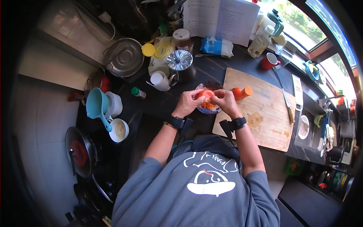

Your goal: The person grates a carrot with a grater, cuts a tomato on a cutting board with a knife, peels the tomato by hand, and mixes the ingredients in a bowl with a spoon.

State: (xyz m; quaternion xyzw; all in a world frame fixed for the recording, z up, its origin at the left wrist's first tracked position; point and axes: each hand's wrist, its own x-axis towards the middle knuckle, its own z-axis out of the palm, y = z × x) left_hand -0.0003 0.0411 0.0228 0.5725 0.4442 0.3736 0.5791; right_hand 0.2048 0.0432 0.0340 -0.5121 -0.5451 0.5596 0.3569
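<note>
Over a patterned bowl (199,87), my left hand (186,103) and my right hand (227,103) pinch a soft-looking, orange-red round piece (206,94) between them. Its exact kind is unclear, and fingertips cover its edges. Small orange bits (207,106) lie in the bowl beneath it. Just beyond my right hand, a thick orange chunk resembling a carrot (242,93) lies on the wooden cutting board (261,109). Wet stains mark the board's surface.
A foil-topped metal pitcher (180,65) and a white cup (160,80) stand left of the bowl. A knife (286,98) lies along the board's right side, near a red mug (269,61). An open book (221,20) leans at the back.
</note>
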